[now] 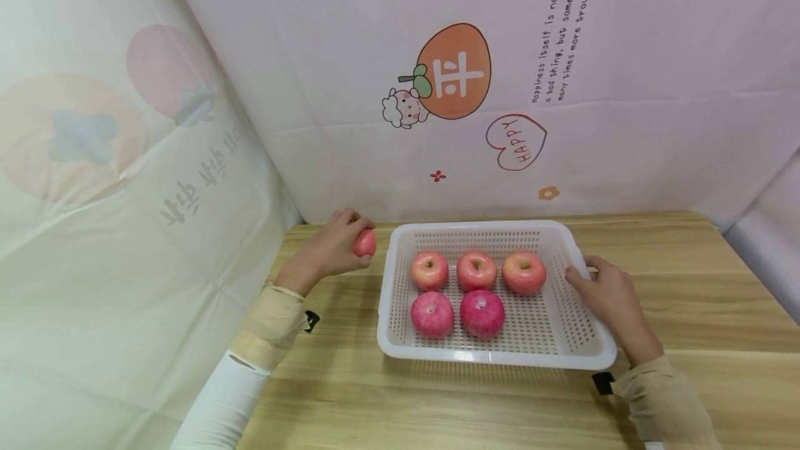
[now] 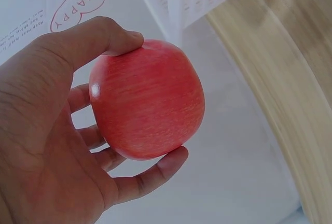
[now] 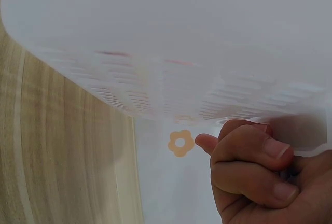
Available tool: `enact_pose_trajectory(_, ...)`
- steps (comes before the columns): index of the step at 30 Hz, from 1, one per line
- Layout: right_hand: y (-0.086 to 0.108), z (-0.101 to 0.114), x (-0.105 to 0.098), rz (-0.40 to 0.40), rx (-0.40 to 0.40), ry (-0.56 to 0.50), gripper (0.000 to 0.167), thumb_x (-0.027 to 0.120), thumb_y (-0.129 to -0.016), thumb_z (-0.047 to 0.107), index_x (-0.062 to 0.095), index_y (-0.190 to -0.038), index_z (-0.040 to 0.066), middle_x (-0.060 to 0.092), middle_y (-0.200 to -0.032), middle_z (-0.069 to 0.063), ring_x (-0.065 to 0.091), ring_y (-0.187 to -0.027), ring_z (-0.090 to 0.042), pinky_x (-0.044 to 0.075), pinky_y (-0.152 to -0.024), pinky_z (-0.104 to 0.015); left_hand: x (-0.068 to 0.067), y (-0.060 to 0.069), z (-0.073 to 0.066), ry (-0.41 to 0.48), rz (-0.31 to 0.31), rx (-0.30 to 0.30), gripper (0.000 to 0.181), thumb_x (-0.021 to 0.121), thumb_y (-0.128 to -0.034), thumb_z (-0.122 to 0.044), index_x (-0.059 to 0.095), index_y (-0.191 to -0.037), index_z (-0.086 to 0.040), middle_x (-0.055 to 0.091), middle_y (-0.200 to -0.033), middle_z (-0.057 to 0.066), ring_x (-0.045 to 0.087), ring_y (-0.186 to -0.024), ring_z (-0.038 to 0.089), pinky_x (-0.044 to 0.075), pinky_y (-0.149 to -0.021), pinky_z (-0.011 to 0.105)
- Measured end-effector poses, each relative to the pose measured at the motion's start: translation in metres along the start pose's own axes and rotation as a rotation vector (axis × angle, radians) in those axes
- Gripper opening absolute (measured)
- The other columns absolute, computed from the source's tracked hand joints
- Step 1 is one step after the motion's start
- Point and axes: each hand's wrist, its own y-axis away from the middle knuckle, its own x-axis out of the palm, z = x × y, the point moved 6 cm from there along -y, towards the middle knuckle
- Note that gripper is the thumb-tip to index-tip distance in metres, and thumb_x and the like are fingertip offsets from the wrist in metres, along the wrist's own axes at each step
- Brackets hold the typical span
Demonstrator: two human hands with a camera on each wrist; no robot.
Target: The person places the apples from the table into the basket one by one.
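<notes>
My left hand (image 1: 340, 245) grips a red apple (image 1: 364, 242) just left of the basket; in the left wrist view the thumb lies on one side of the apple (image 2: 148, 99) and the fingers curl round the other. A white perforated plastic basket (image 1: 481, 356) stands on the table. In it sit three apples in the back row, such as the right one (image 1: 523, 273), and two pinker ones in front, at left (image 1: 432, 314) and centre (image 1: 482, 314). My right hand (image 1: 609, 294) holds the basket's right rim, thumb over the edge and fingers curled outside below it.
The wooden table (image 1: 700, 297) ends at a white printed cloth (image 1: 350, 89) hanging behind it. Another cloth (image 1: 125, 262) hangs along the left side. Bare basket floor (image 1: 531, 325) shows to the right of the front apples.
</notes>
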Motion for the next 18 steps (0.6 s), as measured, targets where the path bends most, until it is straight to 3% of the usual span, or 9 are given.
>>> enact_pose_trajectory(18, -0.001, -0.002, 0.001, 0.006, -0.019, -0.014, 0.071, 0.055, -0.108, 0.038, 0.042, -0.148, -0.018, 0.061, -0.127, -0.045, 0.075, -0.082, -0.028, 0.064, -0.062, -0.039, 0.003, -0.006, -0.014, -0.022, -0.013, 0.057, 0.054, 0.081, -0.0836, -0.022, 0.066, -0.134, -0.012, 0.057, -0.134, 0.014, 0.052, -0.123, 0.031, 0.057, -0.093, 0.042)
